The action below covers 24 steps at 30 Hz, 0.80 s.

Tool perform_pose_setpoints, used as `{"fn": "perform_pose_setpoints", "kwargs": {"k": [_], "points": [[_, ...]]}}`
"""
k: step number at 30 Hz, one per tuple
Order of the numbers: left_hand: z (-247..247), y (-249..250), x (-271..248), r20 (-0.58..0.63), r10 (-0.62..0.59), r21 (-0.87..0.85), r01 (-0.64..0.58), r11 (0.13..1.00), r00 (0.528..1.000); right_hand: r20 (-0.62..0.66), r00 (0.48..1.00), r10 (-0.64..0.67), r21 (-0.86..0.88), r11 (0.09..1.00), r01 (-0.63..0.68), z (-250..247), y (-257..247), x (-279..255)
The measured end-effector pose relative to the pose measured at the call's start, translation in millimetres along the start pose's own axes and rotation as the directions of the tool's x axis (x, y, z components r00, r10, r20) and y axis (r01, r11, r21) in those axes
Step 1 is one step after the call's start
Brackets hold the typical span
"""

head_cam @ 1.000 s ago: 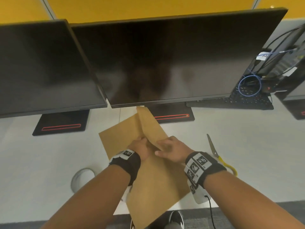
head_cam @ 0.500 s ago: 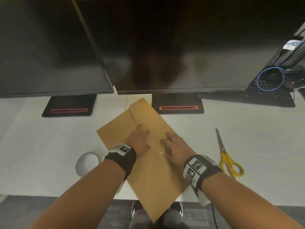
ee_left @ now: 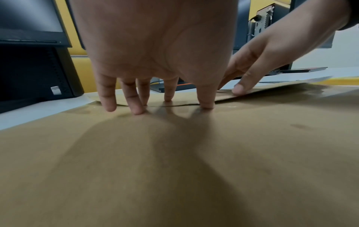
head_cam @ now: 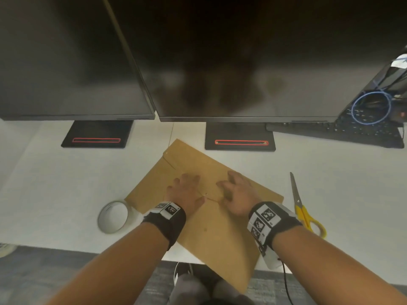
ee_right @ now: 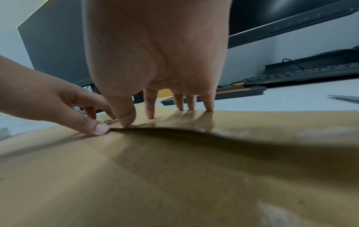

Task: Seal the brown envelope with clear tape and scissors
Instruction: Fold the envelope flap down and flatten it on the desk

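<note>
The brown envelope [head_cam: 211, 234] lies askew on the white desk [head_cam: 55, 190], its near corner past the front edge. The flap is folded down. My left hand [head_cam: 185, 190] presses its spread fingertips [ee_left: 136, 107] on the paper at the flap edge. My right hand [head_cam: 237, 194] does the same beside it, fingertips [ee_right: 182, 106] on the flap, thumb at the edge. The flap edge bulges up slightly in the right wrist view. A roll of clear tape [head_cam: 113, 216] sits left of the envelope. Yellow-handled scissors [head_cam: 302, 205] lie to its right.
Two dark monitors [head_cam: 220, 62] stand close behind on black bases [head_cam: 240, 137]. A black keyboard [head_cam: 343, 130] and a blue cable loop [head_cam: 371, 107] sit at the back right. Shoes and grey floor show below the desk edge.
Both hands went from holding the raised flap to pressing it flat, then slid apart along the flap edge. The head view tilted down and nearer the desk.
</note>
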State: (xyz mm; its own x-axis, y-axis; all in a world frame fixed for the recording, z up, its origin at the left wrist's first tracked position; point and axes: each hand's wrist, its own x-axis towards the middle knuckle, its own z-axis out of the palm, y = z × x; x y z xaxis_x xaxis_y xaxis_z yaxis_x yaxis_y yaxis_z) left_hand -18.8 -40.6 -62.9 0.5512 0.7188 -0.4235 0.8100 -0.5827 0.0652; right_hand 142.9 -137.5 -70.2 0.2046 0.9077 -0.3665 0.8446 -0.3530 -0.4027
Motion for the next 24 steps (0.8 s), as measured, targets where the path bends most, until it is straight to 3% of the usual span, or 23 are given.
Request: {"fn": "perform_pose_setpoints", "kwargs": {"k": [4, 8, 14, 18, 24], "points": [[1, -4, -8, -0.079, 0.004, -0.121, -0.013, 0.993, 0.997, 0.055, 0.998, 0.036, -0.102, 0.994, -0.031, 9, 3, 1], [2, -21, -21, -0.103, -0.058, -0.127, 0.044, 0.991, 0.993, 0.069, 0.997, 0.023, -0.114, 0.993, -0.015, 10, 9, 6], [7, -48, -29, 0.101, -0.085, -0.116, 0.097, 0.989, 0.991, 0.137, 0.99, 0.025, -0.09, 0.996, -0.012, 5, 5, 14], [8, -50, -27, 0.133, -0.096, -0.097, 0.109, 0.989, 0.987, 0.099, 0.995, 0.003, -0.069, 0.998, 0.004, 6, -9, 17], [10, -59, -29, 0.068, -0.036, -0.028, 0.038, 0.999, 0.997, -0.014, 0.994, 0.11, -0.016, 0.994, -0.11, 23, -31, 14]]}}
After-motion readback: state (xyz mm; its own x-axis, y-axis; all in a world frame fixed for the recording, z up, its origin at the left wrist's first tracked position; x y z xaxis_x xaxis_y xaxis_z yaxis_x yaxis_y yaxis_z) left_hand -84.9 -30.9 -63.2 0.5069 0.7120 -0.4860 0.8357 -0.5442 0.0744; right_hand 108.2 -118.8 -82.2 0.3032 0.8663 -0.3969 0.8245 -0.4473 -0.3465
